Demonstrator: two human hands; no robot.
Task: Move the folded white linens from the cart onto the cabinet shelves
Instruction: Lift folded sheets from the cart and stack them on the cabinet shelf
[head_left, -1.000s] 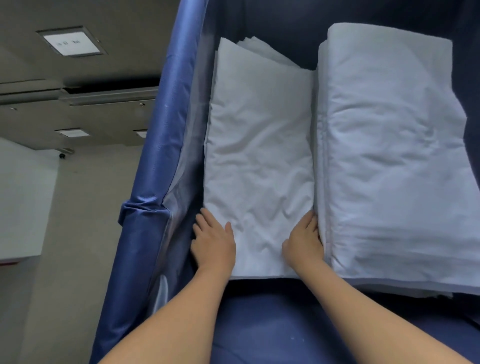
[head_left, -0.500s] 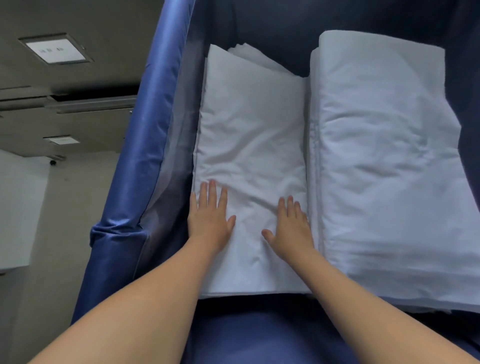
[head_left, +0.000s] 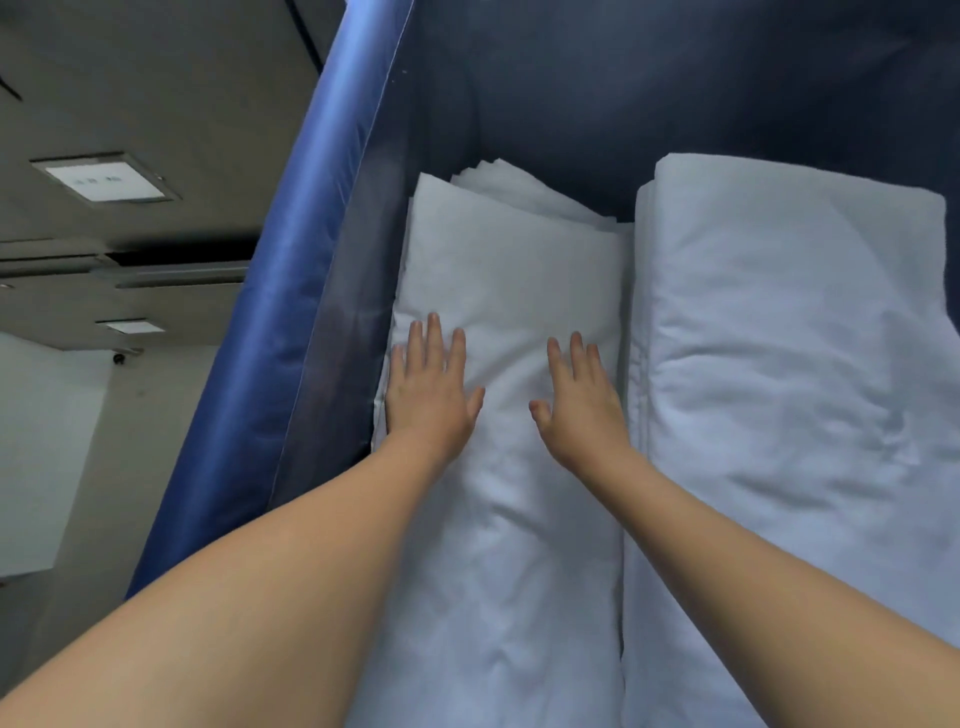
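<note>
Two stacks of folded white linen lie side by side inside a blue fabric cart (head_left: 291, 312). The narrower left stack (head_left: 509, 270) reaches from the cart's far wall towards me. My left hand (head_left: 428, 387) rests flat on its left side with straight, spread fingers. My right hand (head_left: 579, 400) lies flat on its right side, next to the gap between the stacks. The wider right stack (head_left: 789, 364) is untouched. Neither hand grips any cloth.
The cart's blue padded rim runs diagonally up the left of the linens, and its dark inner wall (head_left: 649, 93) rises behind them. Beyond the rim I see a grey surface with rectangular light panels (head_left: 104, 179). No cabinet shelves are in view.
Both hands have slid forward from the near edge of the left stack onto its top, fingers straightening flat. The view has moved in closer over the cart.
</note>
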